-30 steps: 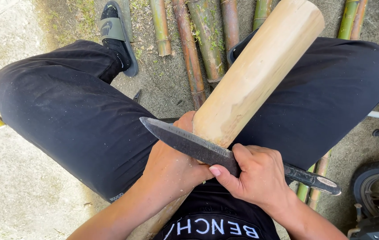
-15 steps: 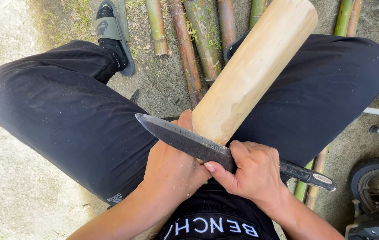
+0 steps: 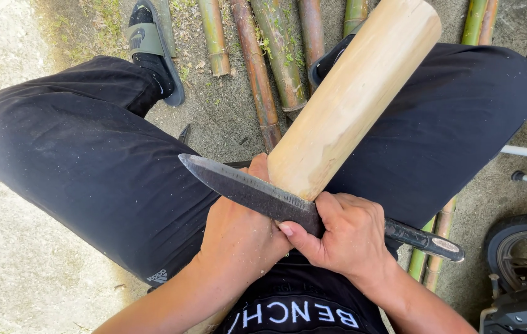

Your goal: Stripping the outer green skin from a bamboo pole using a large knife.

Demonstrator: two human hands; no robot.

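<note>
From the head camera, looking down into my lap: my left hand [image 3: 239, 238] is wrapped tight around the near end of a thick, peeled bamboo pole [image 3: 353, 102], which slants up and away from my belly between my knees, its far end out past my right thigh. My right hand [image 3: 347, 238] is closed around the knife [image 3: 257, 192] where blade meets handle, thumb pressed on the flat; the dark handle tail [image 3: 427, 240] sticks out to my right. The blade lies crosswise, touching the pole just above my left fingers.

I judge the pole stiff and hard, fairly weighty for its thickness, and its stripped pale skin smooth enough to turn in the palm, so the low wrap-around hold with the end braced against my body seems the right place. The knife looks heavy and sharp-tipped; its edge sits close to my left thumb [image 3: 258, 166], which is the spot to mind.

Room: my black trousers [image 3: 90, 167] flank the pole on both sides. Ahead on the ground lie green bamboo stalks [image 3: 257, 68] and my sandalled foot [image 3: 149, 43]; a wheel [image 3: 520, 247] stands near my right. Away from me, along the pole, is the open direction.
</note>
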